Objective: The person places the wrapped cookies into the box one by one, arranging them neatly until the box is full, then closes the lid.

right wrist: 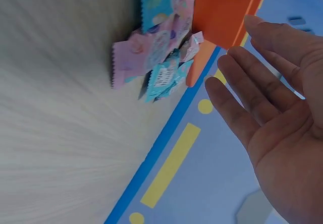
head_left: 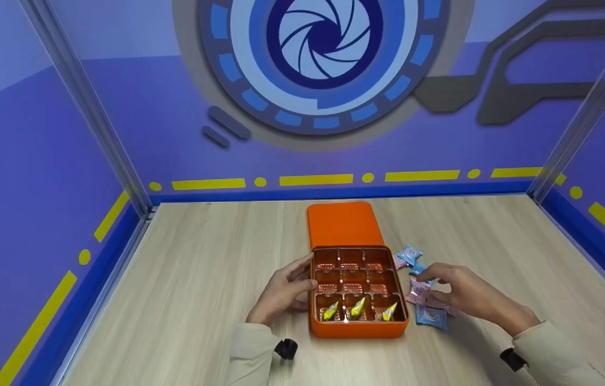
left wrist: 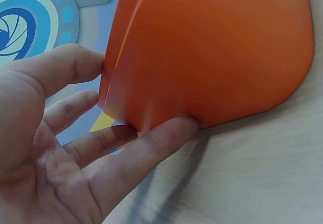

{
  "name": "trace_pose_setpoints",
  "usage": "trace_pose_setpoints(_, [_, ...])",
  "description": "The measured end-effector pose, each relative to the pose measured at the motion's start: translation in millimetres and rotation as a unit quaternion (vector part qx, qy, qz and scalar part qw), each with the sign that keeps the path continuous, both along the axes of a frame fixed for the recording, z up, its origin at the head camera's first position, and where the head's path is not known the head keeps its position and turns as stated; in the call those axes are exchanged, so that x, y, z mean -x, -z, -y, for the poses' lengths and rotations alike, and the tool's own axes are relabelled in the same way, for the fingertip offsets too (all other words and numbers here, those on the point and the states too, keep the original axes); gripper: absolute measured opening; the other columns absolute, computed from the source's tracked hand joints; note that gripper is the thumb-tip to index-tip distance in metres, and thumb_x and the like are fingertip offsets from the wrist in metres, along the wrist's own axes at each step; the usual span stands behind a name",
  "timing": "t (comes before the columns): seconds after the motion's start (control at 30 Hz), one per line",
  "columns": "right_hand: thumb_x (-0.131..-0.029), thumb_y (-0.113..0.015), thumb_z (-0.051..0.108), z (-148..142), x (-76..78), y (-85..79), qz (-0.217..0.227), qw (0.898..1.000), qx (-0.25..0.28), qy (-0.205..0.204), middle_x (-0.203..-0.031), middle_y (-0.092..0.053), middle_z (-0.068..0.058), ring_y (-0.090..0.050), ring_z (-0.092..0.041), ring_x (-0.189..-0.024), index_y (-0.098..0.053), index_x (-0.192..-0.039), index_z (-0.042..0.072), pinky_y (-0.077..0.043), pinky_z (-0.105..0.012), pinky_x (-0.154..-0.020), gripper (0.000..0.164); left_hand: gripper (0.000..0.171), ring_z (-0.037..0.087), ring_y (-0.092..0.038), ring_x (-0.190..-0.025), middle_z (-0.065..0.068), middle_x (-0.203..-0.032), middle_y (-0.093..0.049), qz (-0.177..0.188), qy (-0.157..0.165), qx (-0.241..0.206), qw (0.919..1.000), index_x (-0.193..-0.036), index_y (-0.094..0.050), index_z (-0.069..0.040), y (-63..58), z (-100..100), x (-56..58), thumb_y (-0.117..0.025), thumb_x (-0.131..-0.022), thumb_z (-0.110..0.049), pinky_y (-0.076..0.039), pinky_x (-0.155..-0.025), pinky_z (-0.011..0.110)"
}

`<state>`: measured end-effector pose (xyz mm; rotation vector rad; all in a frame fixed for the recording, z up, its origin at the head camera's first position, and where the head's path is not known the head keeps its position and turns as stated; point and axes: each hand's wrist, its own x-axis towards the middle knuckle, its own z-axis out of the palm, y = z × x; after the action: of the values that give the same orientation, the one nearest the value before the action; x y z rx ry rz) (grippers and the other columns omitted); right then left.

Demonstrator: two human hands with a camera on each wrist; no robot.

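My left hand [head_left: 280,292] steadies an orange box [head_left: 359,329] on a wood-grain table [head_left: 200,279], its spread fingers and thumb resting against the box's left side. To the right, my right hand [head_left: 466,292] hangs over a loose cluster of wrapped candies, thumb and fingers apart and slightly bent; whether a fingertip touches a wrapper, I cannot tell. The cluster lies just beside the box's right wall: a light-blue candy [head_left: 431,317] nearest me, a pink candy [head_left: 418,290] behind it, and another blue candy [head_left: 410,253] at the far end, among others partly hidden. Inside the box, three yellow-wrapped candies [head_left: 358,307] lean in the front row of its nine compartments, one in each. An orange lid [head_left: 344,225] lies directly behind the box, before a purple-blue wall [head_left: 136,107].
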<state>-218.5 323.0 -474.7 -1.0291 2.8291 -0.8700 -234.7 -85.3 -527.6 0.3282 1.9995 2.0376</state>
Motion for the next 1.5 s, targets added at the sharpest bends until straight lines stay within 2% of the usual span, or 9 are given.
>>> trace_pose_setpoints(0.33, [-0.096,-0.078,0.005,-6.1,-1.3,4.8,0.022,1.0,-0.015,0.013,-0.118,-0.074,-0.008,-0.071,-0.034,-0.106,-0.074,-0.121,0.007,-0.06,-0.056,-0.09,0.026,0.07,0.038,-0.06,-0.131,0.023,-0.167,-0.036,0.003,-0.002,0.002,1.0,-0.164,-0.043,-0.013,-0.2,-0.4,0.3,-0.071,-0.1,-0.01,-0.066,-0.073,0.05])
trace_pose_setpoints(0.57, [-0.097,-0.077,0.009,-9.4,-4.6,10.9,0.017,0.999,-0.033,0.026,-0.116,-0.074,-0.005,-0.071,-0.031,-0.106,-0.075,-0.119,0.009,-0.06,-0.054,-0.09,0.022,0.071,0.037,-0.062,-0.129,0.024,-0.166,-0.037,0.002,-0.003,0.008,1.0,-0.164,-0.043,-0.015,0.5,0.6,0.8,-0.072,-0.099,-0.011,-0.066,-0.072,0.05])
trace_pose_setpoints(0.77, [-0.098,-0.077,0.008,-12.7,-6.6,15.3,0.014,0.998,-0.046,0.034,-0.114,-0.075,-0.002,-0.072,-0.028,-0.106,-0.076,-0.117,0.01,-0.061,-0.053,-0.09,0.019,0.071,0.035,-0.065,-0.124,0.025,-0.166,-0.036,0.003,-0.003,0.006,1.0,-0.164,-0.043,-0.014,0.7,0.7,0.5,-0.072,-0.099,-0.011,-0.066,-0.072,0.049])
trace_pose_setpoints(1.07, [-0.095,-0.079,0.008,-15.6,-7.0,17.8,0.034,0.994,-0.083,0.057,-0.114,-0.075,0.0,-0.071,-0.027,-0.107,-0.078,-0.116,0.012,-0.059,-0.053,-0.093,0.021,0.07,0.035,-0.065,-0.124,0.023,-0.166,-0.038,-0.001,-0.002,0.004,1.0,-0.164,-0.044,-0.014,0.4,0.3,0.6,-0.071,-0.1,-0.01,-0.066,-0.072,0.048])
trace_pose_setpoints(1.37, [-0.096,-0.079,0.009,-19.8,-9.9,20.0,0.033,0.996,-0.077,0.029,-0.115,-0.076,-0.003,-0.071,-0.027,-0.106,-0.078,-0.118,0.009,-0.059,-0.054,-0.093,0.022,0.07,0.038,-0.061,-0.13,0.023,-0.166,-0.038,-0.005,0.0,0.004,1.0,-0.164,-0.043,-0.013,1.1,0.6,0.9,-0.071,-0.1,-0.01,-0.066,-0.073,0.049])
trace_pose_setpoints(1.5, [-0.094,-0.078,0.002,-21.4,-9.7,22.3,0.03,0.997,-0.069,0.008,-0.117,-0.075,-0.007,-0.072,-0.027,-0.107,-0.078,-0.117,0.008,-0.06,-0.052,-0.091,0.024,0.07,0.039,-0.057,-0.135,0.023,-0.165,-0.039,-0.009,-0.003,0.014,0.9998,-0.164,-0.044,-0.014,1.5,0.7,0.7,-0.072,-0.1,-0.011,-0.066,-0.073,0.048])
